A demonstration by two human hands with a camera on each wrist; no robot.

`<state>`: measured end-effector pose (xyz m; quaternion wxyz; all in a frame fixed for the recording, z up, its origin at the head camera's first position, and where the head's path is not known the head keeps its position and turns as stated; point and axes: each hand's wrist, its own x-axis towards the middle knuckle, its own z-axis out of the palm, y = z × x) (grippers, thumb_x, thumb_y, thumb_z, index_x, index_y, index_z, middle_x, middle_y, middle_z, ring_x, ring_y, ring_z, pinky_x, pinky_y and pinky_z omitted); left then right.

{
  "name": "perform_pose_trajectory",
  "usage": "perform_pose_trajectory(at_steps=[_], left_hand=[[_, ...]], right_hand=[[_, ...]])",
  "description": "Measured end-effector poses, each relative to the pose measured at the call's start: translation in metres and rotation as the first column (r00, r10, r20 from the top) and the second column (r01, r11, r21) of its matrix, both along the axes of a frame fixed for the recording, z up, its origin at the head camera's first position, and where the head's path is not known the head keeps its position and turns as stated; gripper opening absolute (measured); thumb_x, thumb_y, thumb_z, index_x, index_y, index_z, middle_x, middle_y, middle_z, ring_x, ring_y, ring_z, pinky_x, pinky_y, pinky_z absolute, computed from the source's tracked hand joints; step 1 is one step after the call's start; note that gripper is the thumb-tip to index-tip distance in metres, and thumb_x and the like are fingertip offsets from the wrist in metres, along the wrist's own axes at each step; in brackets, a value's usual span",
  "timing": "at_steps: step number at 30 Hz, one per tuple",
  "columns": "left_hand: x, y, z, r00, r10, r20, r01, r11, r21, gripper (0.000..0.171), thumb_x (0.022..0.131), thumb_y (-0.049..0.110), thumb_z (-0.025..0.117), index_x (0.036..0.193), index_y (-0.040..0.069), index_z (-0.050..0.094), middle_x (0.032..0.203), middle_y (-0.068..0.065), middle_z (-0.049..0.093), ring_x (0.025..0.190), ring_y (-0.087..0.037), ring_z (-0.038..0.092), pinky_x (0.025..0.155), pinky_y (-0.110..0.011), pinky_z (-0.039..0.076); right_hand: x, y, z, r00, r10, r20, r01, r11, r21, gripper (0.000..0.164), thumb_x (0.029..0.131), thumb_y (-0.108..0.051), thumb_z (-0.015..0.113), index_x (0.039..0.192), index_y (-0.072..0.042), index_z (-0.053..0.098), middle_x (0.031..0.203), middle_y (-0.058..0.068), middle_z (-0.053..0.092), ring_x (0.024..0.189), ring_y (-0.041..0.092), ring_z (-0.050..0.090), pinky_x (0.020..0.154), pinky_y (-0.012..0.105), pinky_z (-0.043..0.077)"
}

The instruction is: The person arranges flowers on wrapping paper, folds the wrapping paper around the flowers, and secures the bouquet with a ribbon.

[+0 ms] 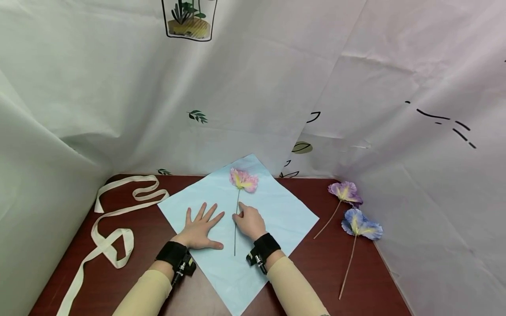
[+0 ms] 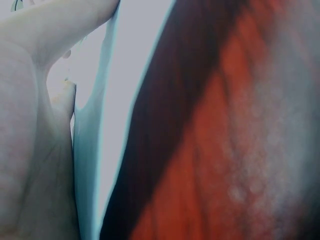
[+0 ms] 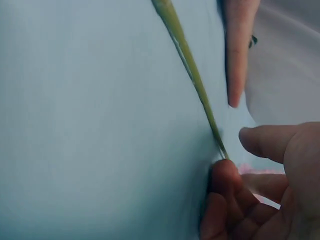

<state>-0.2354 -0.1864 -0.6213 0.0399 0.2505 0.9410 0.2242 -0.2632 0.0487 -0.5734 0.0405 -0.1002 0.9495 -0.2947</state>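
Pale blue, the sheet (image 1: 284,210) bore the pink flower (image 1: 250,181) near its far corner. On the sheet's left half the left hand (image 1: 199,232) lay flat, fingers spread, gripping nothing; the right hand (image 1: 253,222), fingers curled, held the flower's stem (image 1: 235,243) near the sheet's middle. Sideways pull there could probably have swung the pink flower askew; a slipping left hand might have creased the sheet. Right of it, a stray right sleeve (image 1: 296,289) risked nudging the blue flower (image 1: 361,226).
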Motion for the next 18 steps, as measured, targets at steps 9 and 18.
perform_pose_trajectory(at_steps=[9, 18], left_hand=[[0.001, -0.002, 0.006, 0.999, -0.044, -0.002, 0.044, 0.996, 0.072, 0.115, 0.078, 0.085, 0.069, 0.167, 0.018, 0.036, 0.176, -0.019, 0.018, 0.161, -0.050, 0.001, 0.111, -0.083, -0.013], [0.003, -0.001, 0.006, 1.000, -0.027, -0.002, 0.027, 0.998, 0.053, 0.116, 0.077, 0.084, 0.071, 0.166, 0.018, 0.037, 0.175, -0.019, 0.019, 0.160, -0.052, 0.004, 0.112, -0.083, -0.012]], right_hand=[[0.020, 0.081, 0.023, 0.998, -0.051, 0.034, 0.056, 0.985, -0.161, 0.050, 0.106, -0.027, 0.065, 0.150, -0.004, 0.060, 0.114, 0.012, 0.076, 0.102, 0.026, 0.074, 0.079, 0.040, 0.058], [0.065, 0.220, 0.039, 0.941, -0.339, 0.019, 0.339, 0.938, -0.069, 0.046, 0.108, -0.033, 0.063, 0.142, -0.004, 0.066, 0.120, 0.021, 0.074, 0.107, 0.038, 0.071, 0.090, 0.055, 0.054]])
